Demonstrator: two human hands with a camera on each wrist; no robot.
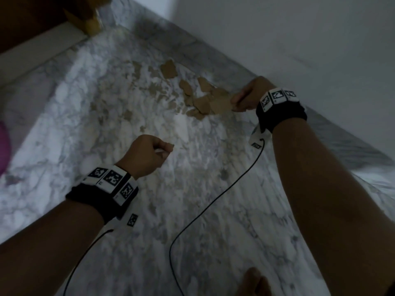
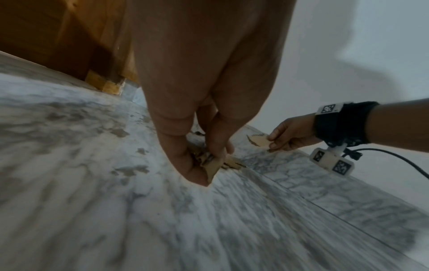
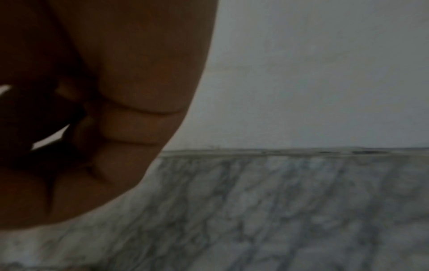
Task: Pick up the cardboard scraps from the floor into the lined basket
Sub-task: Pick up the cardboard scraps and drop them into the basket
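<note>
both hands pinched on cardboard scraps: left hand point(image 1: 147, 154) on a wad point(image 2: 210, 166), right hand point(image 1: 249, 97) on one point(image 2: 260, 140)

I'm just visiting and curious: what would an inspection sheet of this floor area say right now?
Surface: marble floor, white with grey veins.
Job's things: cardboard scraps lie scattered near the wall; lined basket nothing seen.
Clutter: pink object at the left edge, unclear what.
Grips: left hand grips a bunch of scraps; right hand pinches one scrap.
Cables: black cable hangs from the right wrist band; another from the left.
Surroundings: white wall; wooden furniture in the far corner.
</note>
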